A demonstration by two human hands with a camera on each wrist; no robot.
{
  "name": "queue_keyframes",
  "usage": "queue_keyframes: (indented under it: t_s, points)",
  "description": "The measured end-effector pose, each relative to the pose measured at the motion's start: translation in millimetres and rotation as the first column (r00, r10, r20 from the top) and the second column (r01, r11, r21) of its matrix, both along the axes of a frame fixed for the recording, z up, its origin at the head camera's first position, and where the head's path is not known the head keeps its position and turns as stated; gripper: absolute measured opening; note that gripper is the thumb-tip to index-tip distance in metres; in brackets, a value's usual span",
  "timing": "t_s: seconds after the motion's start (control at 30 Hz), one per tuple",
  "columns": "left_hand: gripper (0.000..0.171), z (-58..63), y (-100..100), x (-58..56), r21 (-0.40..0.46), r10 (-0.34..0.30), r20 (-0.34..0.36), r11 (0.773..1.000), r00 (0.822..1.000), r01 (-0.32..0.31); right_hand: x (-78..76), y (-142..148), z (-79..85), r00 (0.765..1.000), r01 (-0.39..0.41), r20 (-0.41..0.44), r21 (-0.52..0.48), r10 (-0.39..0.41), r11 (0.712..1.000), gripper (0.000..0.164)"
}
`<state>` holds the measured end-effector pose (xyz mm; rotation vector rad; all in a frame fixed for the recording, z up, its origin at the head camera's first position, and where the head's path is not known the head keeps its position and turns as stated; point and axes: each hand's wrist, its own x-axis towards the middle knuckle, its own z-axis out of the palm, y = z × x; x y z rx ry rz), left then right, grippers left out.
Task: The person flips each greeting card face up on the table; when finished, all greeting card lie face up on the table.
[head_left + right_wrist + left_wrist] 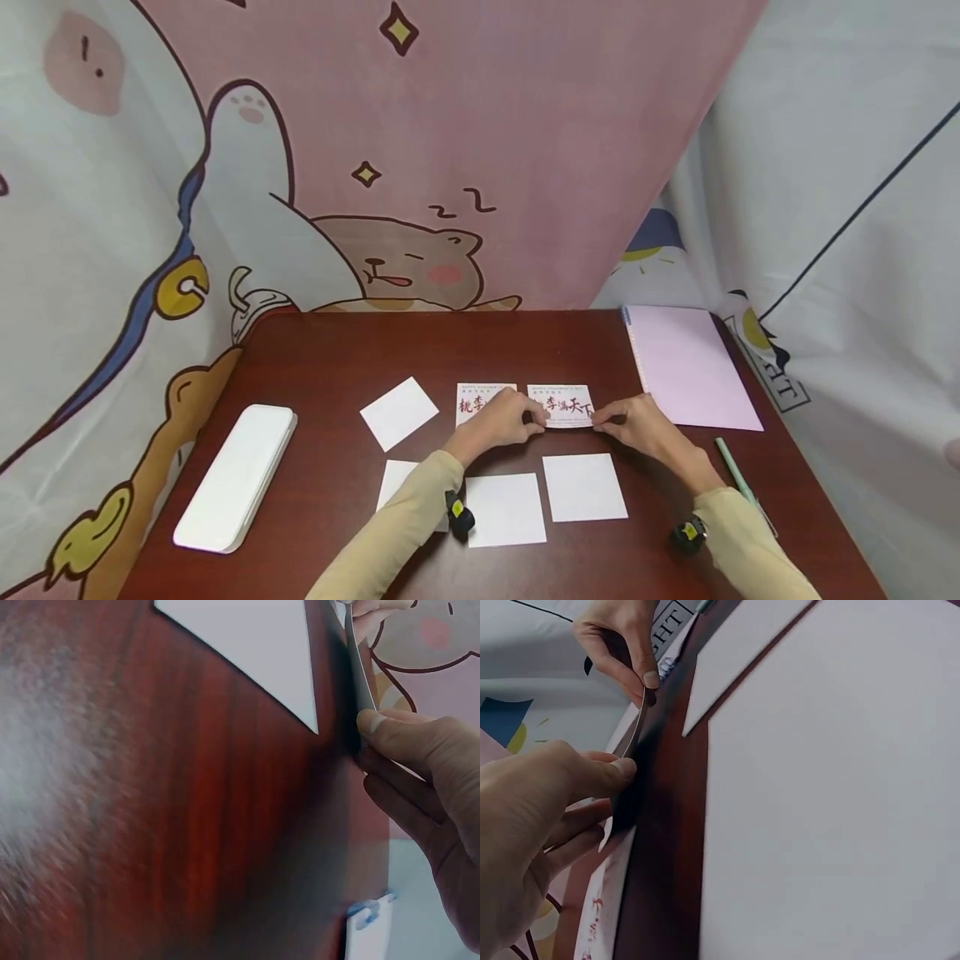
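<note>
A white card (pixel 564 405) with red Chinese characters is pinched between thumb and fingers of both hands. My left hand (pixel 504 419) grips its left edge and my right hand (pixel 630 423) its lower right corner. In the left wrist view, the left hand (pixel 547 802) and right hand (pixel 622 641) hold the card, seen nearly edge-on and slightly bowed. The right wrist view shows the right hand (pixel 435 772) with its thumb on the card's edge (pixel 360 667). A second card with red characters (pixel 474 397) lies just left, partly hidden by the left hand.
Several blank white cards lie around: one tilted at the left (pixel 399 413), two in front, a square card (pixel 507 510) and another (pixel 585 487), and one partly under the left sleeve. A white case (pixel 236 478) sits left. A pink notebook (pixel 690 367) and green pen (pixel 737 468) lie right.
</note>
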<state>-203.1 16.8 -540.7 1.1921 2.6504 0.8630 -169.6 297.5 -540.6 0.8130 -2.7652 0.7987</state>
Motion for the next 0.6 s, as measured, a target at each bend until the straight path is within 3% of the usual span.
queue_keyframes:
  t_s: [0.23, 0.6]
  points:
    - [0.006, -10.2, -5, 4.2, -0.015, -0.009, -0.086, 1.0, 0.996, 0.008, 1.2, -5, -9.5, 1.0, -0.005, -0.025, 0.002, 0.005, 1.0, 0.017]
    - [0.009, -10.3, -10, 4.7, -0.011, -0.01, -0.091, 1.0, 0.996, 0.009, 1.5, -9, -12.4, 0.999, 0.001, -0.034, 0.009, 0.0, 1.0, 0.017]
